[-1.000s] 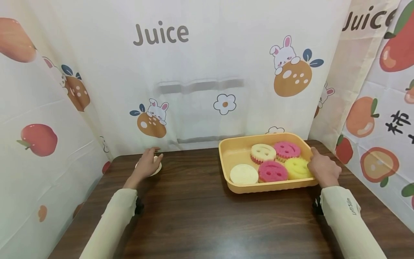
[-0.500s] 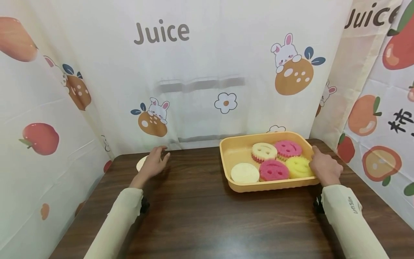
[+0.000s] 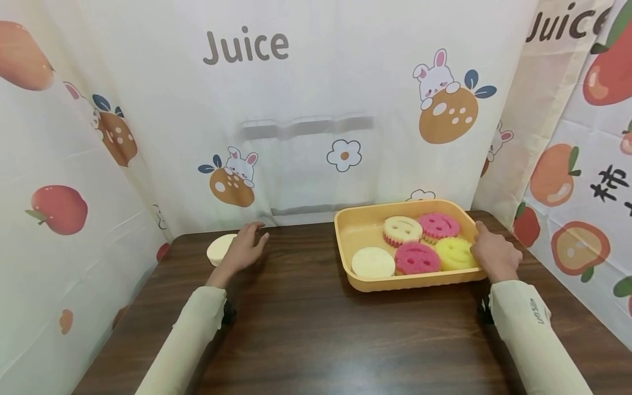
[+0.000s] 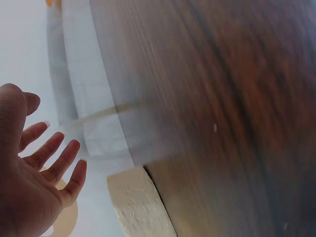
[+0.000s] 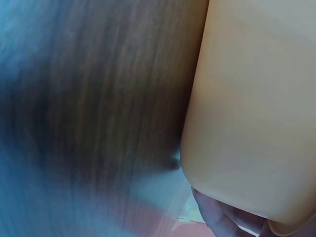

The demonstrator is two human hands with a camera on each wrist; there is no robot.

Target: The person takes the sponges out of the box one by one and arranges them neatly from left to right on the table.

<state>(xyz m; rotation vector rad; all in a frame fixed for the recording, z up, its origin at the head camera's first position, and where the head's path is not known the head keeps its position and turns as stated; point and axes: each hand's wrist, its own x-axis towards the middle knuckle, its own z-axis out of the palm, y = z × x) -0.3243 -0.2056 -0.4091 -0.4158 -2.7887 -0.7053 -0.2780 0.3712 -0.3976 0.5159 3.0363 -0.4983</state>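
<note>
White fabric hangings printed with fruit, rabbits and "Juice" (image 3: 306, 88) enclose a dark brown wood-grain worktop (image 3: 321, 340). Near its back edge, right of centre, sits a rectangular orange-yellow tray with rounded corners (image 3: 419, 282). Five round pieces lie in it: a plain cream disc (image 3: 372, 263) and smiling faces in deep pink (image 3: 417, 258), yellow (image 3: 453, 253), cream over a pink ridged side (image 3: 402, 228) and brighter pink (image 3: 439, 225). A thick, rough-sided cream disc (image 3: 219, 249) rests alone at the worktop's back left.

The right hand (image 3: 496, 253) grips the tray's right end, fingers curled against the wall. The left hand (image 3: 243, 246) hovers just beside the lone disc, fingers parted, slightly bent and holding nothing.

From the head, the left hand covers part of that disc; the left wrist view cuts it off below. The right fingertips are mostly hidden behind the tray.
</note>
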